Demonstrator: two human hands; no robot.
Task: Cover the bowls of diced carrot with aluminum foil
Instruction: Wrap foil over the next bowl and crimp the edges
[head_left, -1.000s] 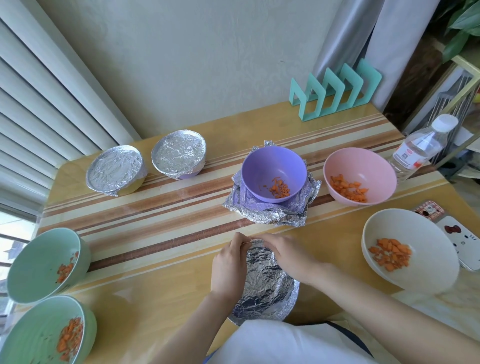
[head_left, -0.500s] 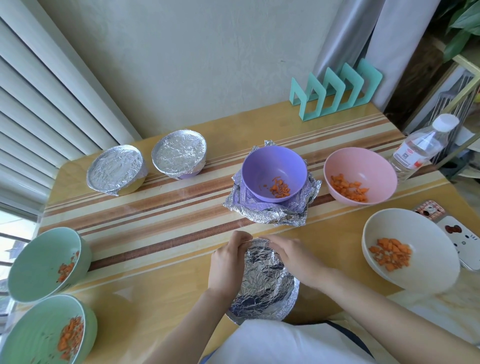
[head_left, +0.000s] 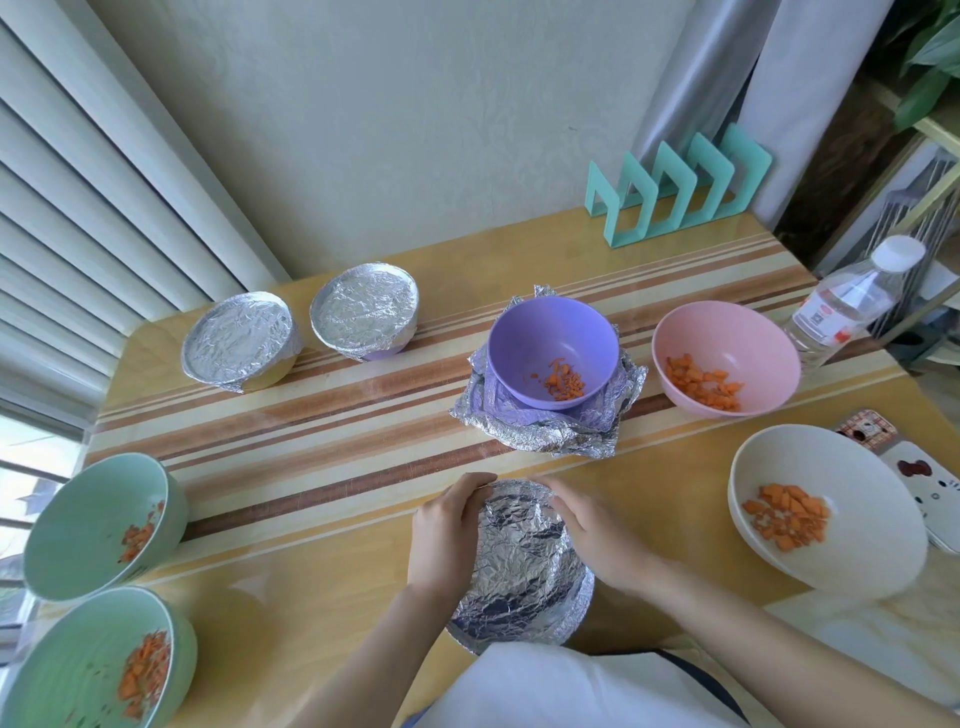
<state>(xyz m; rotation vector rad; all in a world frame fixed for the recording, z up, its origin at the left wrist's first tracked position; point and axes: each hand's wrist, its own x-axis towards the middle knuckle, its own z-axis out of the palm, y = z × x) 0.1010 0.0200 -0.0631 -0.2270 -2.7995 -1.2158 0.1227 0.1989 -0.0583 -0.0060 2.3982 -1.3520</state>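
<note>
foil-wrapped bowl (head_left: 519, 561) sits between both hands. left hand (head_left: 447, 530) pinches its far rim. right hand (head_left: 592, 535), blurred, touches the rim, grip unclear.

I had open table (head_left: 311, 431) along the striped band left of centre. Purple bowl (head_left: 540, 338) blocked the middle, pink bowl (head_left: 727, 338) and white bowl (head_left: 878, 499) crowded the right, green bowls (head_left: 78, 525) the lower left, foil-covered bowl (head_left: 519, 566) bottom centre.
</note>
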